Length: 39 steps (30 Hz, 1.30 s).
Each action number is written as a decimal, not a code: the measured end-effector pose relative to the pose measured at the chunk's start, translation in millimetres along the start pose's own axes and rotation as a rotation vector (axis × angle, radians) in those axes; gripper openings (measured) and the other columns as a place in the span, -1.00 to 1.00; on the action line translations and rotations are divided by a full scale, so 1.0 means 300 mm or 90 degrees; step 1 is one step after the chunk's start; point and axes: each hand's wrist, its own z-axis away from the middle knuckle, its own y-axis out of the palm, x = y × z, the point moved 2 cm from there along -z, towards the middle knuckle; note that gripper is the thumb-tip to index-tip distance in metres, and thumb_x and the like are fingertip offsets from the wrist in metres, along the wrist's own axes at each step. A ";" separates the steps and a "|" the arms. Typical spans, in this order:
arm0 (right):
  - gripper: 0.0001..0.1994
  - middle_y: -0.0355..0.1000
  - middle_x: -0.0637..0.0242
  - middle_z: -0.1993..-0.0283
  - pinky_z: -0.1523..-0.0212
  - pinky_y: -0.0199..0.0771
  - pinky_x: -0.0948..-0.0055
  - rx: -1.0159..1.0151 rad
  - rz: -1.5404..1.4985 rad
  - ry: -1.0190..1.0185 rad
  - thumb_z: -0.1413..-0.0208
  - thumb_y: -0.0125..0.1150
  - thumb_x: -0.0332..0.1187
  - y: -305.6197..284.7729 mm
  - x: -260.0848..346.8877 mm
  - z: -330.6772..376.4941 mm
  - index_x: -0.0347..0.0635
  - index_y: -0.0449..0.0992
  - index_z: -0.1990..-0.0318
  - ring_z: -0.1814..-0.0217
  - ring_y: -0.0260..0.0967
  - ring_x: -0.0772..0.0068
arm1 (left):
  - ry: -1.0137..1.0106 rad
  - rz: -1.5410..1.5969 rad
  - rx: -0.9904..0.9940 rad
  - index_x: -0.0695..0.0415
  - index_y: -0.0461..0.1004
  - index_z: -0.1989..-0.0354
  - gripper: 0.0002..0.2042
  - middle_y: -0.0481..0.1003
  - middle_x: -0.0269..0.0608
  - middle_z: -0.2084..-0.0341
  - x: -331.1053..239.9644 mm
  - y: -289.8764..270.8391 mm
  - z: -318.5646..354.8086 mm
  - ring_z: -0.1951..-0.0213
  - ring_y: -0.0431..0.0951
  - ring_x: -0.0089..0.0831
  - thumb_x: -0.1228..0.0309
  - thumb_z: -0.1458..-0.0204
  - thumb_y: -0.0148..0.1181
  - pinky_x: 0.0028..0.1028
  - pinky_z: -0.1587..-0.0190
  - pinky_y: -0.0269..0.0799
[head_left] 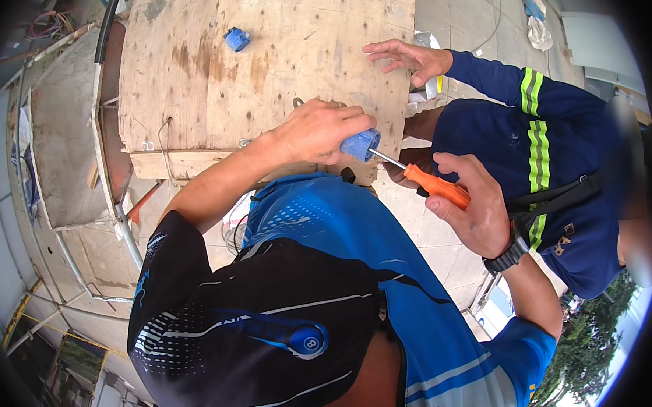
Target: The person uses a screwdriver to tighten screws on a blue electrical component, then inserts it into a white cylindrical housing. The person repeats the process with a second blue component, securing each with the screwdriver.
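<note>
My left hand (321, 130) is closed around a blue plastic piece (360, 146) that looks like an industrial plug or connector, at the near edge of a plywood tabletop (296, 50). With its fingers wrapped round the orange handle, my right hand (481, 206) holds a screwdriver (437, 186). The metal shaft points left, and its tip reaches into the open end of the blue connector; the tip itself is hidden. Farther back on the plywood lies a second, smaller blue plastic part (236, 39), apart from both hands.
On the right, a co-worker (485, 143) in dark blue clothing with reflective yellow stripes holds an open hand (410, 59) over the plywood's right edge. A metal-framed board (69, 150) stands on the left. A thin wire loop (166, 149) hangs at the plywood's front edge.
</note>
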 end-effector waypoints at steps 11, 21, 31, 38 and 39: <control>-0.57 0.45 0.18 0.17 0.41 0.50 0.43 0.230 -0.386 0.322 -0.07 0.36 -0.43 -0.014 -0.049 -0.032 -0.22 0.44 -0.12 0.33 0.46 0.43 | 0.015 -0.047 0.015 0.03 0.42 0.04 -0.47 0.51 -0.28 0.32 0.004 -0.032 -0.001 0.39 0.57 -0.18 0.37 0.32 0.38 -0.27 0.39 0.50; -0.57 0.45 0.15 0.14 0.49 0.45 0.48 0.022 0.251 -0.226 -0.11 0.29 -0.40 0.003 -0.054 0.003 -0.15 0.42 -0.15 0.42 0.42 0.46 | -0.013 -0.079 0.035 0.02 0.42 0.06 -0.47 0.52 -0.27 0.31 -0.047 -0.055 -0.014 0.36 0.59 -0.19 0.33 0.31 0.41 -0.26 0.36 0.52; -0.50 0.38 0.35 0.03 0.37 0.51 0.46 -0.059 0.626 -0.461 -0.15 0.16 -0.45 0.001 0.016 0.054 0.13 0.41 -0.28 0.41 0.30 0.49 | -0.024 0.042 0.019 0.05 0.42 0.05 -0.49 0.52 -0.27 0.32 -0.032 -0.042 -0.018 0.35 0.59 -0.20 0.36 0.29 0.38 -0.27 0.39 0.52; -0.62 0.46 0.12 0.21 0.48 0.43 0.39 0.129 -0.357 0.204 -0.07 0.34 -0.43 -0.034 -0.048 0.015 -0.23 0.48 -0.06 0.37 0.45 0.31 | -0.013 -0.065 -0.010 0.04 0.43 0.05 -0.50 0.53 -0.28 0.31 -0.066 -0.036 -0.003 0.35 0.59 -0.18 0.38 0.29 0.37 -0.27 0.39 0.53; -0.62 0.46 0.10 0.20 0.47 0.43 0.38 0.163 -0.475 0.346 -0.08 0.36 -0.40 -0.029 -0.052 0.025 -0.25 0.47 -0.06 0.37 0.44 0.31 | -0.010 -0.057 -0.019 0.04 0.43 0.05 -0.50 0.53 -0.28 0.31 -0.062 -0.034 0.000 0.35 0.59 -0.17 0.38 0.29 0.37 -0.26 0.39 0.53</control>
